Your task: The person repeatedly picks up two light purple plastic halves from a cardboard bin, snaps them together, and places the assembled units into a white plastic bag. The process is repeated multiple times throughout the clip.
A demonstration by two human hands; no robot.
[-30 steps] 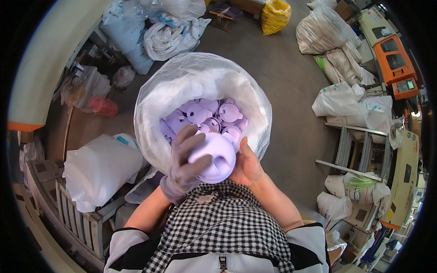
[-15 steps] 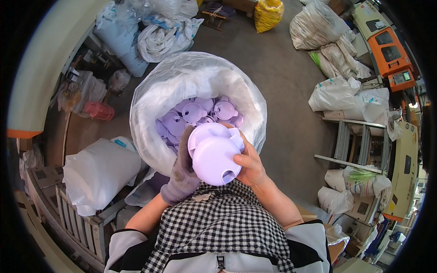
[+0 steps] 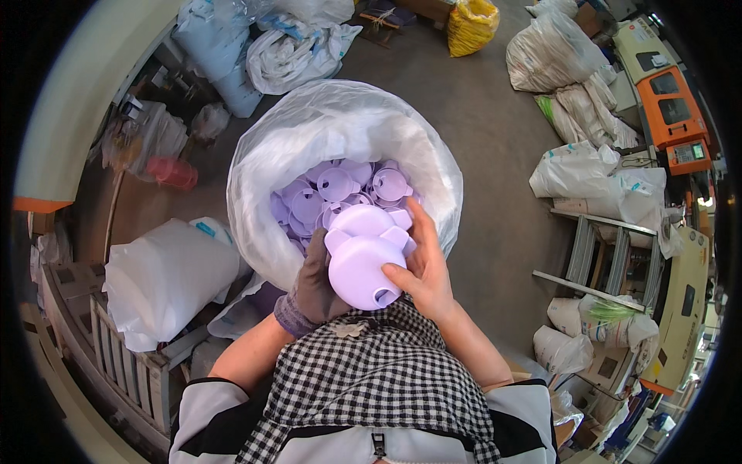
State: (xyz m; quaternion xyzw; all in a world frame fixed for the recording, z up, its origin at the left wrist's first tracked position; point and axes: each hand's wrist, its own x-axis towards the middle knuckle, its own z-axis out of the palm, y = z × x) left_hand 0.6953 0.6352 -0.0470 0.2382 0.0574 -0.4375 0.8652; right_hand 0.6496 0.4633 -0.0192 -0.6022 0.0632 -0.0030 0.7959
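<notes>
Between my two hands is a group of pale lilac plastic lids [image 3: 363,271], round and shallow-domed with tabs at the rim. The nearest one shows a small hole at its lower edge, and at least one more lies against it on the far side. My left hand [image 3: 315,284], in a grey glove, holds them from the left. My bare right hand [image 3: 427,274] grips the right side, thumb on the nearest dome and fingers along the far edge. Just beyond stands a large bag [image 3: 251,185] lined with white and clear plastic, with many similar lilac pieces [image 3: 336,185] inside.
At left a stuffed white sack [image 3: 174,282] rests by a metal rail frame [image 3: 127,363]. A grey step ladder [image 3: 595,255] and several white sacks [image 3: 576,170] line the right side, near an orange and beige machine [image 3: 668,108]. A yellow sack [image 3: 471,27] stands far off.
The lids have tilted, so the farther one now shows its rounded face above the nearest. My right fingers have stretched up along the far edge. The whole view has shifted slightly.
</notes>
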